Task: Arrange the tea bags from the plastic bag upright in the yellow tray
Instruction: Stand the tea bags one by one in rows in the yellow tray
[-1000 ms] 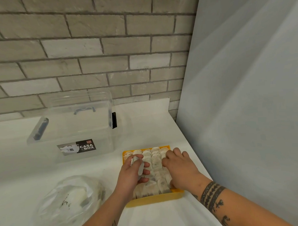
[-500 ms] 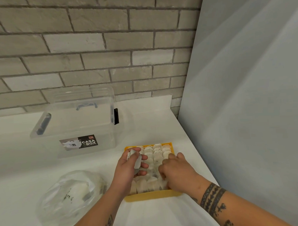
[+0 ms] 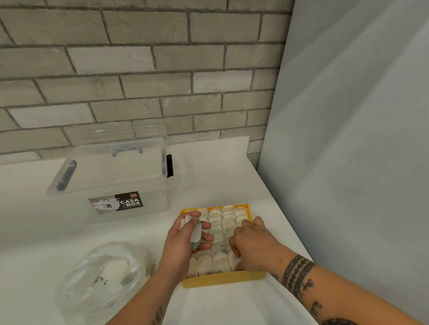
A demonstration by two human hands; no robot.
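The yellow tray (image 3: pixel 222 278) sits near the counter's front right and is packed with rows of upright tea bags (image 3: pixel 221 223). Over the tray's left side, my left hand (image 3: pixel 181 246) grips a few white tea bags (image 3: pixel 195 232). My right hand (image 3: pixel 254 243) reaches into the tray's near right corner, its curled fingers pinching a tea bag (image 3: pixel 232 260) in the front row. The clear plastic bag (image 3: pixel 103 280) with more tea bags inside lies left of the tray.
A clear lidded storage box (image 3: pixel 111 175) with a "CASA BOX" label stands behind the tray to the left. A brick wall runs along the back, and a pale panel (image 3: pixel 354 157) closes off the counter's right side.
My right hand has slid from the tray's far rows toward its near right corner. My left hand has stayed over the left side, holding its tea bags. The view has shifted slightly.
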